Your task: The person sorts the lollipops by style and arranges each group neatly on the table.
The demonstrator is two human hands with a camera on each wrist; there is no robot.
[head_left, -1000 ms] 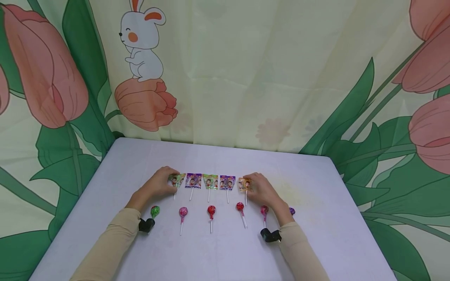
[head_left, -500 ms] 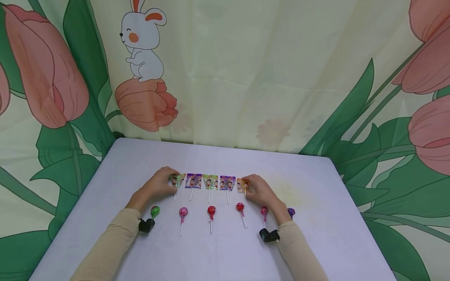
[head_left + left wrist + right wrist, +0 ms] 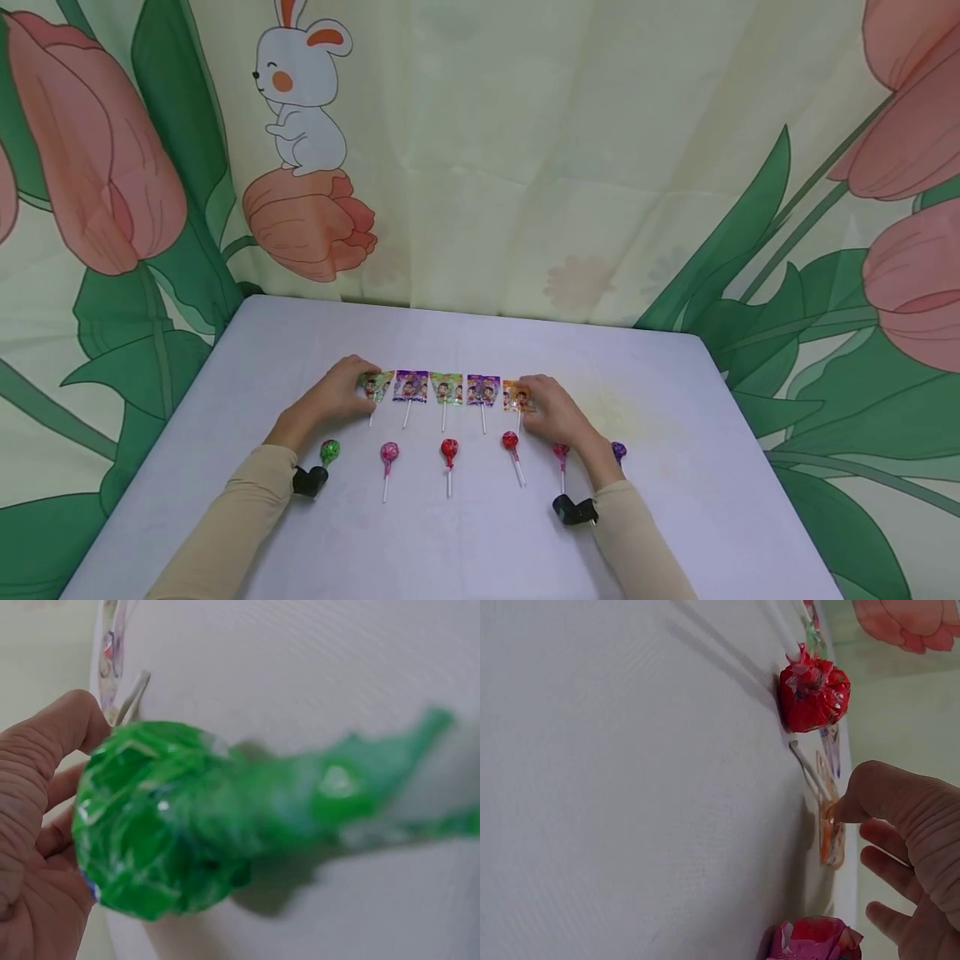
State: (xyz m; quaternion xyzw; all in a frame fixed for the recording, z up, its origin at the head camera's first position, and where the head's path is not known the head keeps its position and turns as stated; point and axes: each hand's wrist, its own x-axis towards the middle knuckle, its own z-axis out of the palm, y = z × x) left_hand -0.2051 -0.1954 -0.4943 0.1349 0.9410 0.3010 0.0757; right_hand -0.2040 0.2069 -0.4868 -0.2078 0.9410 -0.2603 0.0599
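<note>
Flat-wrapped lollipops lie in a row on the white table (image 3: 660, 500). At the row's left end my left hand (image 3: 341, 392) holds the edges of a green-wrapped lollipop (image 3: 380, 386) between thumb and fingers. At the right end, thumb and fingers of my right hand (image 3: 557, 408) hold an orange-wrapped lollipop (image 3: 515, 395); the right wrist view shows the thumb on its wrapper, the other fingers apart. Between them lie a purple lollipop (image 3: 411, 386), a green lollipop (image 3: 447, 389) and another purple lollipop (image 3: 483, 390). In the left wrist view a round green lollipop (image 3: 150, 825) hides the left fingertips.
Nearer me is a spaced row of round lollipops: green (image 3: 330, 452), pink (image 3: 389, 452), red (image 3: 449, 450), another red (image 3: 511, 441), magenta (image 3: 561, 451) and purple (image 3: 618, 451). The outer ones lie by my wrists. A printed curtain (image 3: 487, 167) hangs behind the table.
My right hand has slid the orange-wrapped lollipop slightly left, closer to the purple one beside it. My left hand stays at the green one.
</note>
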